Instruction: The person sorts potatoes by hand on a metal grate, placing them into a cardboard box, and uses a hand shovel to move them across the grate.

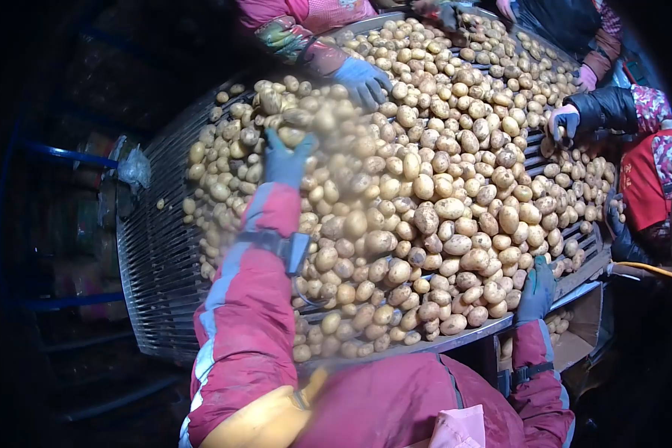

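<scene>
A potato (292,137) is held by the left grip (290,139) at ten o'clock, among heaped potatoes (448,207). The right grip (540,270) is placed at four o'clock, at the rim of the slatted counter (157,257); its opening cannot be told.

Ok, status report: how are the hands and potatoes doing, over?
Left hand: fingers either side of a potato, grip unclear. Right hand: at table's near edge. Potatoes heaped. Co-worker's hand nearby.
</scene>
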### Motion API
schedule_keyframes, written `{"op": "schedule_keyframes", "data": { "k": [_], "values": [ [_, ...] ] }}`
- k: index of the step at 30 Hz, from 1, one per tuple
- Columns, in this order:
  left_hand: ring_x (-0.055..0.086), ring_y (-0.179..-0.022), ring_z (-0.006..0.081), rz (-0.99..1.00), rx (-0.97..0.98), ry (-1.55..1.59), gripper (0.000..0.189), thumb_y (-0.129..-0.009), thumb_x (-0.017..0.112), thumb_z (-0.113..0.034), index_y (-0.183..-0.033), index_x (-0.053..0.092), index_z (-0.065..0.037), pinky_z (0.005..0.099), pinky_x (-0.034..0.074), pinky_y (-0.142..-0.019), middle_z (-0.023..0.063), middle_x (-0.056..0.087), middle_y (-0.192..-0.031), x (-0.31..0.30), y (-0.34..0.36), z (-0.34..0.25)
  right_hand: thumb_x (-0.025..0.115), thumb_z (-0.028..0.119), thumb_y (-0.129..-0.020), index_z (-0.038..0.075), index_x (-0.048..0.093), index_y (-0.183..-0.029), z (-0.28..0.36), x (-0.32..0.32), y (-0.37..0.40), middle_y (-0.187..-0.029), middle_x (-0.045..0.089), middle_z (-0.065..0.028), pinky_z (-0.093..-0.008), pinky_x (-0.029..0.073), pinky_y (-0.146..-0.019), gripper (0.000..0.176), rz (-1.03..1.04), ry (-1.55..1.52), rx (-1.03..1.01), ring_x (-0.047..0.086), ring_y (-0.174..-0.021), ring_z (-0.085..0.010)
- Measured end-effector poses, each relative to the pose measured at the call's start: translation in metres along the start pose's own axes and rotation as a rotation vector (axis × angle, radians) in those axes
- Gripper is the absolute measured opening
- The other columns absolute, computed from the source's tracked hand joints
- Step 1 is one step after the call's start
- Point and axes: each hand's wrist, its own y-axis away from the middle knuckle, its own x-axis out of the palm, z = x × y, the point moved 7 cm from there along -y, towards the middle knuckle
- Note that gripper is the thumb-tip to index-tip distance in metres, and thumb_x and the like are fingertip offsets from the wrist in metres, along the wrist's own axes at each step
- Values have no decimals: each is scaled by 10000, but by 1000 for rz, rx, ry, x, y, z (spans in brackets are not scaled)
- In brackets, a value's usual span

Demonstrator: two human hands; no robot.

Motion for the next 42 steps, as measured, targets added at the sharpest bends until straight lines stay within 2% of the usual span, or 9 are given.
{"op": "schedule_keyframes", "data": {
  "k": [5, 12, 16, 19, 21, 28, 34, 39, 42],
  "values": [
    [495, -1330, 415, 108, 221, -32, 951, -847, 672, -676, -1456, 463, 23, 435, 392, -1108, 290, 487, -1444, 63, -12, -70, 519, 200, -1010, 48, 592, -1370, 2, 0, 1, -1365, 608, -148, -466, 354, -1103, 397, 21, 10, -17, 540, -1277, -329],
    [349, -1450, 427, 254, 431, -287, 895, -814, 690, -695, -1497, 475, -158, 473, 324, -1190, 239, 294, -1612, 151, 41, -145, 518, 211, -1009, 64, 577, -1390, 5, -5, 1, -1378, 591, -144, -470, 337, -1121, 412, 29, 51, 5, 520, -1300, -320],
    [320, -1482, 355, 376, 680, 175, 757, -871, 738, -490, -1479, 497, -109, 430, 280, -1217, 213, 338, -1595, 164, 119, -205, 509, 195, -1004, 51, 588, -1361, 3, -2, -1, -1368, 598, -148, -467, 348, -1113, 394, 23, 42, -18, 524, -1290, -328],
    [380, -1429, 323, 303, 793, 94, 835, -876, 660, -624, -1501, 456, -108, 453, 327, -1181, 167, 389, -1564, 142, 155, -190, 504, 192, -1002, 43, 603, -1333, -4, 1, -1, -1352, 610, -152, -452, 358, -1108, 376, 28, 29, -19, 529, -1282, -331],
    [304, -1491, 359, 359, 651, 129, 730, -894, 729, -422, -1463, 493, -30, 434, 283, -1218, 211, 375, -1574, 80, 144, -170, 500, 178, -1004, 25, 605, -1331, 0, -2, -1, -1359, 607, -171, -446, 375, -1112, 376, 18, 46, -19, 536, -1278, -346],
    [354, -1447, 370, -51, 141, -284, 696, -901, 687, -513, -1439, 525, -103, 507, 279, -1192, 239, 410, -1544, 32, 55, 48, 502, 172, -1001, 16, 597, -1335, 4, -3, -1, -1372, 596, -179, -445, 379, -1116, 380, 27, 80, -19, 534, -1281, -352],
    [436, -1386, 302, 65, 716, -239, 595, -922, 670, -439, -1367, 569, -57, 464, 314, -1183, 140, 500, -1477, 61, 106, -49, 485, 185, -1012, 12, 596, -1339, -1, 2, -2, -1373, 600, -175, -443, 371, -1126, 386, 40, 77, -26, 530, -1297, -347],
    [600, -1220, 355, 213, 465, 286, 445, -909, 690, -245, -1306, 635, -51, 407, 454, -1072, 204, 631, -1318, 71, 13, -60, 480, 189, -1016, 18, 596, -1345, -3, 2, -1, -1377, 602, -170, -439, 372, -1127, 389, 35, 45, -11, 531, -1299, -343],
    [598, -1231, 346, 132, 429, -148, 466, -930, 640, -317, -1317, 630, -59, 409, 458, -1066, 206, 627, -1321, 85, -45, -56, 483, 192, -1015, 27, 596, -1350, 1, -1, -1, -1377, 602, -169, -441, 376, -1118, 390, 26, 37, -1, 534, -1290, -345]
  ]
}}
